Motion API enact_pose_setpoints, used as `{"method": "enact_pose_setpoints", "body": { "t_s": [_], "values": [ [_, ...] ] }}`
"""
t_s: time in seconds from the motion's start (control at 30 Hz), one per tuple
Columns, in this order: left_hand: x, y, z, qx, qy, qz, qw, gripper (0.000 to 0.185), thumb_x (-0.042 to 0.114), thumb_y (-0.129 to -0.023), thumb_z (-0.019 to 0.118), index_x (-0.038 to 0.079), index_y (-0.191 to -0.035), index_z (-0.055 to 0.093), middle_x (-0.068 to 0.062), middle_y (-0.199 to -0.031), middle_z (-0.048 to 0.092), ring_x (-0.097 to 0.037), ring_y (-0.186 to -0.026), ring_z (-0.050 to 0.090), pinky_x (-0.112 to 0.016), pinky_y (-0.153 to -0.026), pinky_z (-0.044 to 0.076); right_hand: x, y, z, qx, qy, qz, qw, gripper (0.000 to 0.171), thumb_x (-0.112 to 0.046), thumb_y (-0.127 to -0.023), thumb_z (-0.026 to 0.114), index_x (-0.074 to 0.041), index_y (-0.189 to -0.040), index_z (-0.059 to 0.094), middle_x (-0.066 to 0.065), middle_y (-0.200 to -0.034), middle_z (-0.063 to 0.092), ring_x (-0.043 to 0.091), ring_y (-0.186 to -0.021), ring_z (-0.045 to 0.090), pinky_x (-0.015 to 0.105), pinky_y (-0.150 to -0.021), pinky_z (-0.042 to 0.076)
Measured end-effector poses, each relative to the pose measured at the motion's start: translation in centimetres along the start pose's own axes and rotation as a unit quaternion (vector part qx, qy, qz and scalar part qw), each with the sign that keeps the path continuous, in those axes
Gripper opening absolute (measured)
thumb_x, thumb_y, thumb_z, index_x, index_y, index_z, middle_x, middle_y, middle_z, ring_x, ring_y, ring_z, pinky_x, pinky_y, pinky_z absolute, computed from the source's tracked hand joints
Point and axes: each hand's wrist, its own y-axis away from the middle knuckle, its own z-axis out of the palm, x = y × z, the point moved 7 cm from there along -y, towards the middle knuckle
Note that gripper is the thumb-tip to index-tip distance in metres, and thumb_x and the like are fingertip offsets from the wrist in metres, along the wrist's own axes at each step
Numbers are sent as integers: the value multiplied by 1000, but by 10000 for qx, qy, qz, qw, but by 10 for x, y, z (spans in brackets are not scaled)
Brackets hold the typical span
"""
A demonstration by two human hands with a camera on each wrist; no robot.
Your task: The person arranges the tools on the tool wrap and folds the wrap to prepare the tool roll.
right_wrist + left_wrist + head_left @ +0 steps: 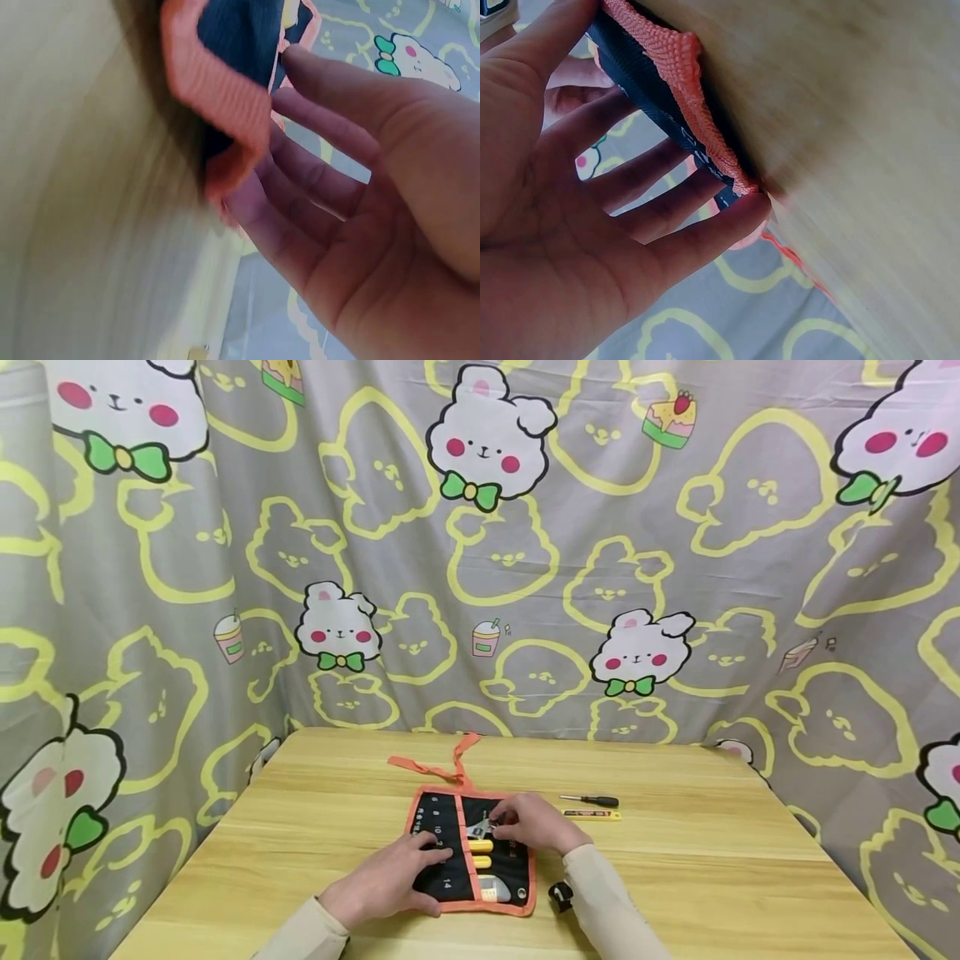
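Note:
A black tool roll [442, 877] with orange edging lies unfolded on the table, its pocket side printed with white numbers. My right hand [536, 824] pinches a silver adjustable wrench [477, 832] at the orange band of the pockets; fingers cover part of the wrench. Below it, two yellow handles [482, 862] and a grey-and-yellow tool end [492, 887] stick out of the pockets. My left hand [390, 877] rests on the roll's left part, fingers spread. Up close, the left wrist view has its fingertips along the orange edging [682, 82]. The wrench is hidden in the right wrist view.
Right of the roll lie a black-handled screwdriver [600, 801] and, just below it, a yellow strip-shaped item [591, 815]. A small black object [560, 897] sits beside the right forearm. Orange ties [438, 770] trail behind the roll. A patterned curtain [510, 568] hangs behind the wooden table [712, 843].

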Motion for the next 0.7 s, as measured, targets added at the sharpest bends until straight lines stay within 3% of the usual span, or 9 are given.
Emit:
{"method": "enact_pose_setpoints", "body": {
  "t_s": [0.37, 0.7],
  "values": [
    [2, 1, -1, 86, -8, 73, 9999, 75, 54, -79, 81, 19, -143, 62, -12, -142, 56, -32, -123, 59, -49, -101, 52, 20, 17, -20, -6, 13, -189, 9998, 29, -19, -94, 77, -7, -120, 74, -4, -86, 67, 10, -71, 58, 26, -63, 48],
    [2, 1, -1, 47, -35, 29, 10000, 75, 55, -79, 81, 19, -143, 62, -12, -142, 56, -32, -123, 59, -50, -101, 52, 41, 40, -49, 407, 287, 11, 9988, 29, -17, -92, 78, -5, -118, 75, -4, -83, 62, 10, -68, 53, 25, -61, 46]
  ]
}}
